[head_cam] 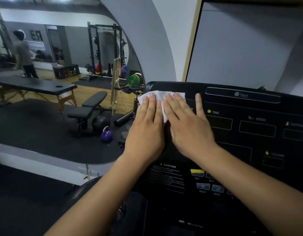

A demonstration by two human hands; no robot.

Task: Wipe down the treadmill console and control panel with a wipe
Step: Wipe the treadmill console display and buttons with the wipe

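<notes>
The black treadmill console (241, 142) fills the right half of the head view, with TIME and SPEED windows and a row of buttons (210, 187) lower down. A white wipe (161, 96) lies at the console's upper left corner. My left hand (147, 126) and my right hand (188, 126) both lie flat on the wipe, fingers together and pointing up, pressing it against the panel. Most of the wipe is hidden under the hands; only its top edge and a strip between them show.
To the left of the console, below, is a gym floor with a black bench (89, 109), a purple kettlebell (106, 135), a massage table (36, 86) and a squat rack (104, 48). A person (23, 53) stands far left. A wall mirror (249, 43) rises behind the console.
</notes>
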